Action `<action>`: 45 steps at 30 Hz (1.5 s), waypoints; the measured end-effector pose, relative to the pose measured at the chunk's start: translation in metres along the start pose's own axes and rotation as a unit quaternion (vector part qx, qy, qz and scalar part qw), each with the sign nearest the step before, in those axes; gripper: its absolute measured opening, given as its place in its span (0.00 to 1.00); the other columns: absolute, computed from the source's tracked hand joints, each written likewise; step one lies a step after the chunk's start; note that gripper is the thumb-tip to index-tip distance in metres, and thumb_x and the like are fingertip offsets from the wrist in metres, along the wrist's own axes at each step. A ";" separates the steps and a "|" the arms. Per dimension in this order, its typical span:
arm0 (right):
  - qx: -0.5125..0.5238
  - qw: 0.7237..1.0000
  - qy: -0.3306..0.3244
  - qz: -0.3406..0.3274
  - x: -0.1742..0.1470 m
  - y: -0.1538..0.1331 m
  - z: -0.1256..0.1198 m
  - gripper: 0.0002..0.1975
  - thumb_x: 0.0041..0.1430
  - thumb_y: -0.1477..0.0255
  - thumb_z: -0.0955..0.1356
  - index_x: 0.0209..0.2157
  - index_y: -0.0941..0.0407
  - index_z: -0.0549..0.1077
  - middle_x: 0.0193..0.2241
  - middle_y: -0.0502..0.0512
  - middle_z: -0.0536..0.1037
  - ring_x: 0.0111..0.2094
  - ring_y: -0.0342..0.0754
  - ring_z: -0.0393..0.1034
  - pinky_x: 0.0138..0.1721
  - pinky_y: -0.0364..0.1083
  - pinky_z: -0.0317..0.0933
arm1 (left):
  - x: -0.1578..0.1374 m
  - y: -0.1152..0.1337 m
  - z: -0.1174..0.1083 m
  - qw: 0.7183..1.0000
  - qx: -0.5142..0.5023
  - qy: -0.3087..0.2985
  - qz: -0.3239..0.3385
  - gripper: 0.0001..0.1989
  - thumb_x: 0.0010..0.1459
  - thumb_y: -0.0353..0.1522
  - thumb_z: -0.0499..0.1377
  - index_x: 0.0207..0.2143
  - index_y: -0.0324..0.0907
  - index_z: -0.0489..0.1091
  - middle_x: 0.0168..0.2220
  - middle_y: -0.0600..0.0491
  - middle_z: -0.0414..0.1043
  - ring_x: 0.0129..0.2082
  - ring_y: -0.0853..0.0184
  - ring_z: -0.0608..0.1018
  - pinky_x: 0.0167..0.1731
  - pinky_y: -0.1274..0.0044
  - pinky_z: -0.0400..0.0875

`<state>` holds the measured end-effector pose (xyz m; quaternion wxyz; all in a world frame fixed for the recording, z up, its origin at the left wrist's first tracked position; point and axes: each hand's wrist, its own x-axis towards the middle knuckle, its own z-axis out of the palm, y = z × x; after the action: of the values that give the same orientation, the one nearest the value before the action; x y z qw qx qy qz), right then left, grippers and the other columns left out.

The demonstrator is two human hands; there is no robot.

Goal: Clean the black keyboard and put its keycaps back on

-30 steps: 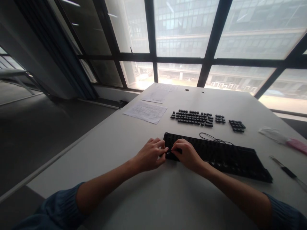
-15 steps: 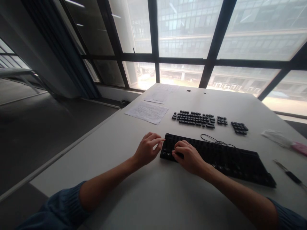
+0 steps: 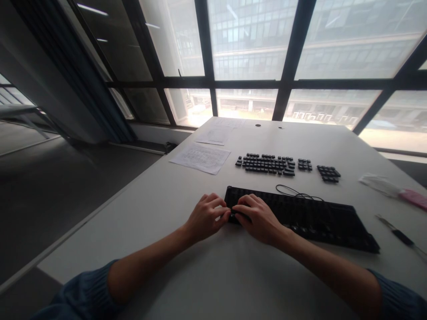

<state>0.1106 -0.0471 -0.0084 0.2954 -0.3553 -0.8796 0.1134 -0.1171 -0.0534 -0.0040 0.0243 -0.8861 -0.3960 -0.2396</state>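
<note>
A black keyboard (image 3: 320, 222) lies on the white table, most of its keycaps off, with its cable (image 3: 293, 192) looped behind it. At its left front corner, my left hand (image 3: 207, 215) has its thumb and index finger close together at the edge. My right hand (image 3: 255, 217) rests over the left end, fingers bent down onto the keyboard just beside the left fingertips. Whatever the two hands pinch there is too small and shaded to make out. Loose black keycaps (image 3: 267, 164) lie in keyboard-like groups behind the keyboard.
Printed paper sheets (image 3: 202, 158) lie at the far left of the table (image 3: 167, 275). To the right are a thin tool with a dark handle (image 3: 402, 237) and a pink item (image 3: 413, 198) beside crumpled clear plastic (image 3: 378, 183). Windows rise behind the table.
My left hand has moved slightly down and inward onto the keyboard's left front corner. My right hand has shifted a little left, so the fingertips of both nearly meet. The view has turned slightly.
</note>
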 end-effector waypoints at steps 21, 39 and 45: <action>0.032 0.998 0.046 0.018 0.002 -0.003 -0.005 0.07 0.68 0.72 0.65 0.41 0.54 0.75 0.44 0.57 0.77 0.46 0.52 0.68 0.49 0.51 0.62 | -0.004 -0.014 0.002 0.984 -0.114 0.130 -0.051 0.12 0.63 0.25 0.56 0.46 0.44 0.74 0.39 0.50 0.74 0.40 0.64 0.73 0.44 0.70 0.70; -0.210 0.964 0.007 0.163 0.082 0.130 -0.046 0.10 0.64 0.72 0.67 0.42 0.57 0.81 0.42 0.60 0.80 0.47 0.54 0.69 0.49 0.47 0.59 | 0.137 -0.077 0.031 0.996 -0.039 0.008 -0.084 0.08 0.61 0.33 0.63 0.42 0.44 0.80 0.41 0.51 0.80 0.41 0.62 0.77 0.48 0.70 0.70; -0.254 0.960 -0.037 0.116 0.103 0.141 -0.021 0.10 0.64 0.72 0.67 0.39 0.56 0.82 0.42 0.62 0.79 0.48 0.57 0.66 0.47 0.49 0.57 | 0.184 -0.088 0.076 0.997 -0.001 -0.025 -0.067 0.06 0.57 0.32 0.66 0.37 0.45 0.82 0.37 0.48 0.78 0.43 0.58 0.75 0.46 0.70 0.71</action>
<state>0.1424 0.1260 -0.0043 0.1476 -0.5141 -0.8423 -0.0669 -0.0437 0.1514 -0.0029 -0.0031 -0.8635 -0.4545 -0.2187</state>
